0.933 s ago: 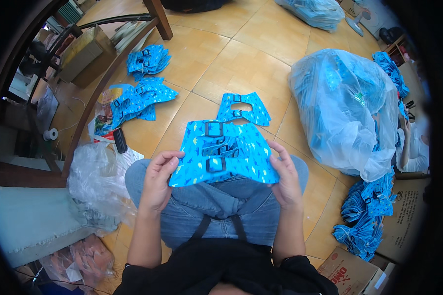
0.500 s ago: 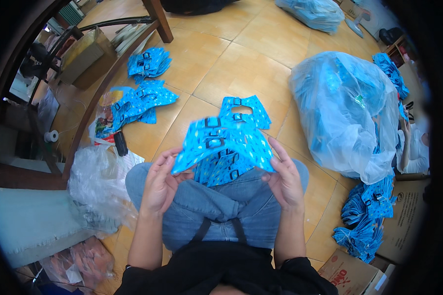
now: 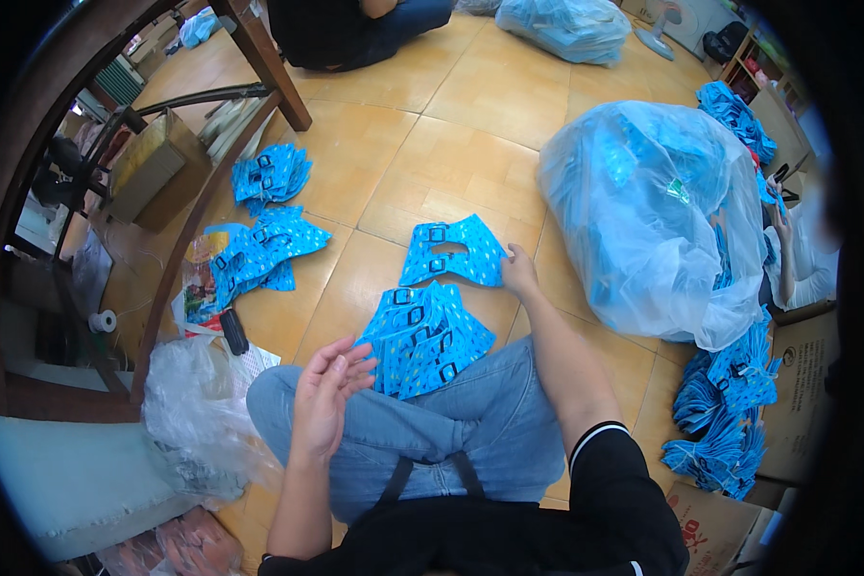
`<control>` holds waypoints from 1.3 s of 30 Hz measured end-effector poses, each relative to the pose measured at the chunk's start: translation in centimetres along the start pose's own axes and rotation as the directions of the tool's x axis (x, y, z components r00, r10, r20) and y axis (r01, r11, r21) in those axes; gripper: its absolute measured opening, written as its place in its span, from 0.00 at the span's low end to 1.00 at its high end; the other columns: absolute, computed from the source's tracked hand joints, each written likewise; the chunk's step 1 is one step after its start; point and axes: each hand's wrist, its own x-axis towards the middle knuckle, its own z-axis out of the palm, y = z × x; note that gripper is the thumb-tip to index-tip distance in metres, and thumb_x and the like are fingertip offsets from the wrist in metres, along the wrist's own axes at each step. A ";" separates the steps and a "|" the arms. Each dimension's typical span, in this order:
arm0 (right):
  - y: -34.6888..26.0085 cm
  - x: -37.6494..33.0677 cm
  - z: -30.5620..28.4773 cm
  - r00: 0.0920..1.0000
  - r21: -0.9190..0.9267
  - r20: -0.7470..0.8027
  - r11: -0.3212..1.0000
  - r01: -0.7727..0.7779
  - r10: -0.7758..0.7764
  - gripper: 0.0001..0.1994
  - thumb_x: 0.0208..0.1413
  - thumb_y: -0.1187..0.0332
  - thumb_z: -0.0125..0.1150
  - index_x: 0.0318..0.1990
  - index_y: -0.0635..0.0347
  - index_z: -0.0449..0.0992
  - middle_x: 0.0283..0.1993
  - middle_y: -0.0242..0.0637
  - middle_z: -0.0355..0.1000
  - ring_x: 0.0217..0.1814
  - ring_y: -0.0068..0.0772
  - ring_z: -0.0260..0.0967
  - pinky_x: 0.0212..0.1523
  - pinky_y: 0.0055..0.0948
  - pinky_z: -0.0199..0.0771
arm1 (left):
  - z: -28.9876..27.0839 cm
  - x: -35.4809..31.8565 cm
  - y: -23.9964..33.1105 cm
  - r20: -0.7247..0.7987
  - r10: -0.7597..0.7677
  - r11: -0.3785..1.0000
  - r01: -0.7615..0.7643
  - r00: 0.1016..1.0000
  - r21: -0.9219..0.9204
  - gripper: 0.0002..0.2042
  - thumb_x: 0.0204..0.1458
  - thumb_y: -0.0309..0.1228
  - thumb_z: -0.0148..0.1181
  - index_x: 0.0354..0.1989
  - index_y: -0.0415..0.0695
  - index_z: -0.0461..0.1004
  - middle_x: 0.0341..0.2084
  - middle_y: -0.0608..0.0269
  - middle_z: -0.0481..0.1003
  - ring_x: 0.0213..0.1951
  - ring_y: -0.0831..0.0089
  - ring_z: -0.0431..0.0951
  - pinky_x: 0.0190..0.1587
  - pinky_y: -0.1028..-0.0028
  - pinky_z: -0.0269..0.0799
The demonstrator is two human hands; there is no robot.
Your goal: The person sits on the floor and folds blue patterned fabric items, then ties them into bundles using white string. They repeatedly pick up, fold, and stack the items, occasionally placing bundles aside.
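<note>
On the floor ahead of me lies a blue patterned piece with black buckles and a cutout in its middle. My right hand pinches its right corner, arm stretched out. Nearer, a fanned stack of similar blue pieces lies in front of my crossed legs, its near end against my jeans. My left hand, fingers apart and holding nothing, is raised over my left knee, just beside that stack's left edge.
Two piles of blue pieces lie at left, by a black object and crumpled clear plastic. A large filled plastic bag and bundled blue pieces stand right. Other people sit nearby.
The blue piece held between both hands has left them, apparently laid on the fanned stack. My right hand has reached forward to the farther piece; my left hand has opened. The view has shifted.
</note>
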 end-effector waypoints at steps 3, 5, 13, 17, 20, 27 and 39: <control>0.4 -0.7 0.7 0.989 -0.215 -0.076 0.971 0.107 -0.126 0.31 0.51 0.59 0.60 0.63 0.56 0.61 0.59 0.55 0.62 0.60 0.52 0.62 0.58 0.43 0.64 | -0.3 -0.1 -0.5 -0.013 -0.002 1.000 0.002 1.000 0.010 0.17 0.62 0.32 0.47 0.56 0.37 0.63 0.48 0.50 0.73 0.46 0.66 0.76 0.48 0.68 0.72; -0.1 -1.9 0.6 0.970 -0.345 -0.002 0.911 0.227 -0.242 0.35 0.49 0.55 0.63 0.64 0.54 0.60 0.64 0.56 0.55 0.66 0.53 0.54 0.62 0.45 0.58 | -0.3 -0.2 -0.7 -0.021 -0.021 1.000 0.021 1.000 0.015 0.16 0.62 0.32 0.47 0.55 0.37 0.64 0.48 0.50 0.73 0.46 0.66 0.76 0.48 0.68 0.72; -1.2 -1.0 1.6 0.951 -0.582 0.182 0.753 0.308 -0.248 0.48 0.39 0.55 0.72 0.68 0.46 0.50 0.67 0.55 0.49 0.70 0.55 0.46 0.67 0.48 0.51 | 0.0 -0.1 -0.6 -0.021 -0.017 0.998 0.019 1.000 0.058 0.15 0.61 0.33 0.49 0.53 0.39 0.66 0.46 0.52 0.74 0.45 0.68 0.77 0.47 0.70 0.73; -0.7 -0.3 0.9 0.973 -0.461 0.158 0.859 0.224 -0.169 0.46 0.41 0.59 0.71 0.68 0.49 0.51 0.67 0.55 0.50 0.70 0.54 0.49 0.65 0.48 0.55 | -0.1 0.0 -2.3 -0.019 -0.026 0.991 0.029 0.999 0.129 0.15 0.61 0.31 0.49 0.53 0.38 0.68 0.47 0.53 0.74 0.45 0.71 0.76 0.47 0.72 0.72; -1.8 -1.6 0.4 0.977 -0.518 0.077 0.829 0.210 -0.199 0.42 0.44 0.59 0.69 0.66 0.52 0.54 0.67 0.53 0.53 0.68 0.52 0.52 0.63 0.46 0.58 | 0.1 0.6 -4.9 0.018 -0.010 0.929 0.003 1.000 0.370 0.15 0.60 0.31 0.52 0.53 0.38 0.69 0.47 0.55 0.74 0.44 0.72 0.75 0.46 0.74 0.71; -4.8 -8.7 -1.5 0.888 0.009 0.206 0.909 0.417 -0.410 0.26 0.56 0.58 0.59 0.60 0.61 0.65 0.58 0.55 0.65 0.61 0.50 0.62 0.60 0.40 0.62 | -0.3 1.9 -10.1 0.147 0.083 0.546 -0.169 0.986 0.821 0.25 0.54 0.38 0.59 0.56 0.35 0.67 0.44 0.47 0.72 0.43 0.59 0.74 0.45 0.68 0.70; -5.0 -15.1 -1.0 0.815 0.048 0.506 0.953 0.300 -0.282 0.20 0.60 0.58 0.53 0.53 0.64 0.71 0.51 0.51 0.71 0.52 0.44 0.70 0.52 0.35 0.68 | 0.2 2.3 -11.0 0.155 -0.019 0.761 -0.087 0.988 0.643 0.13 0.59 0.32 0.54 0.46 0.36 0.69 0.33 0.67 0.71 0.35 0.79 0.70 0.37 0.79 0.66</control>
